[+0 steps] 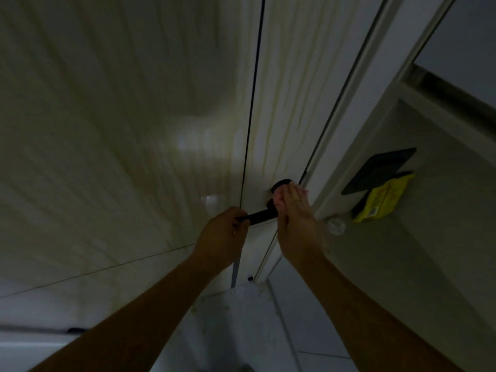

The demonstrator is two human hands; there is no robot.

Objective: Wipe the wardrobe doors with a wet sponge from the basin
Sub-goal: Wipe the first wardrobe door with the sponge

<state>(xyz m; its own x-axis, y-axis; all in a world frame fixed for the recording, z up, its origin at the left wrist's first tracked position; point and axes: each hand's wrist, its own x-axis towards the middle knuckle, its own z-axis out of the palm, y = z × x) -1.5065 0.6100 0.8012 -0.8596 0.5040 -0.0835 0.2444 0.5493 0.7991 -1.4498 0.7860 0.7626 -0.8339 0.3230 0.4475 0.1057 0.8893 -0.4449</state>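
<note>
While the left hand [222,234] curls its fingers round the free end of the black lever handle [257,217], the right hand [295,218] lies flat, fingers [292,196] straight, pressing the pink sponge [279,204] against the handle's round base. The lever's long axis runs left to right, and the sponge sits at its right end. Drip streaks mark the pale wardrobe door [281,103] above, so the next stroke probably goes upward. The room is dim. A ledge [402,264] at right carries a yellow packet [381,202].
</note>
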